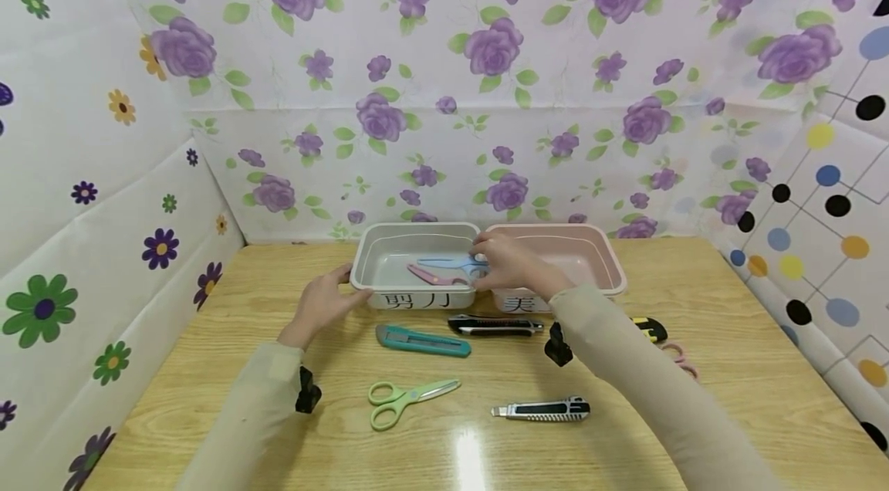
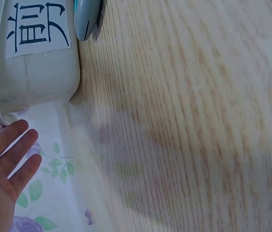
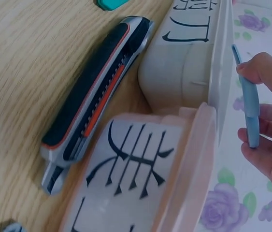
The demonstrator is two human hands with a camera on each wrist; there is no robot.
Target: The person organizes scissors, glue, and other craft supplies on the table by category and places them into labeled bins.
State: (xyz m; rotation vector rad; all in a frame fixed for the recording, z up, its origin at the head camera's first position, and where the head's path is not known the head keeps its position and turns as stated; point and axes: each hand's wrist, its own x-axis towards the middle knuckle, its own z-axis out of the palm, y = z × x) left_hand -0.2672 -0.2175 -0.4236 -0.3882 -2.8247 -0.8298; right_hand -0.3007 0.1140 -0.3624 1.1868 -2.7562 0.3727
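Observation:
Blue scissors (image 1: 451,262) are pinched between the thumb and fingers of my right hand (image 1: 510,263), over the right part of a grey bin (image 1: 413,230). In the right wrist view, the scissors (image 3: 251,106) appear edge-on above the bin's rim. Pink scissors (image 1: 434,275) lie inside the grey bin. My left hand (image 1: 322,306) is at the bin's front left corner, thumb by the front rim and fingers along the left side. The left wrist view shows these fingers (image 2: 20,145) nearly straight and spread, fingertips right at the rim.
A pink bin (image 1: 611,263) stands right of the grey one. In front lie a black utility knife (image 1: 495,326), a teal one (image 1: 424,341), a silver one (image 1: 542,409) and green scissors (image 1: 410,398). A yellow-black cutter (image 1: 649,329) and pink handles (image 1: 681,360) show past the right sleeve.

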